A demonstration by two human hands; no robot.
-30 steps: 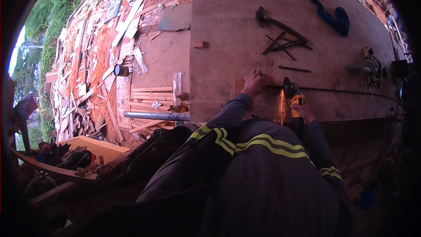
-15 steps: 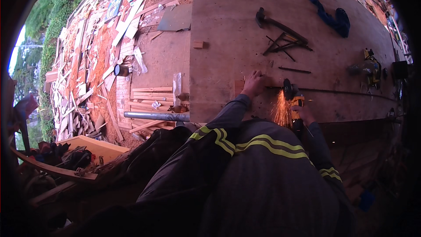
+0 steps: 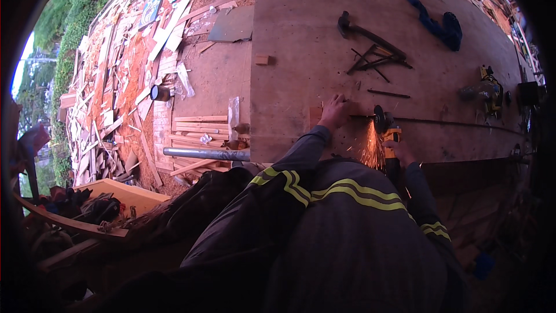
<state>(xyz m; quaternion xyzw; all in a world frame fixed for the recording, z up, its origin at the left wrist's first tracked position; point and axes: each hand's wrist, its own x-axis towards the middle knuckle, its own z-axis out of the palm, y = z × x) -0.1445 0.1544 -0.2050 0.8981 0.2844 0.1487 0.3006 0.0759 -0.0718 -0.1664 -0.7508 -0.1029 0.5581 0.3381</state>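
Observation:
My right hand [image 3: 402,152] is closed round a yellow and black angle grinder [image 3: 393,135] near the front edge of the wooden table [image 3: 301,29]. The grinder's disc [image 3: 379,118] meets a long, thin dark metal rod [image 3: 452,122] lying across the tabletop. Orange sparks [image 3: 372,149] spray down from the disc toward my body. To the left of the disc, my left hand [image 3: 335,111] is closed on the rod's left end, its fingers partly hidden. A small wood block [image 3: 315,117] sits beside that hand.
Beyond the hands lie a hammer [image 3: 370,37], several short dark rods [image 3: 376,61] and one separate rod [image 3: 389,93]. A blue cloth [image 3: 437,26] is at the far right, with another yellow and black tool [image 3: 491,93] nearer. Wood scraps [image 3: 110,104] cover the ground leftward.
The spark stream has become narrower and brighter near the disc. Both hands, the grinder and the rod stay in nearly the same places.

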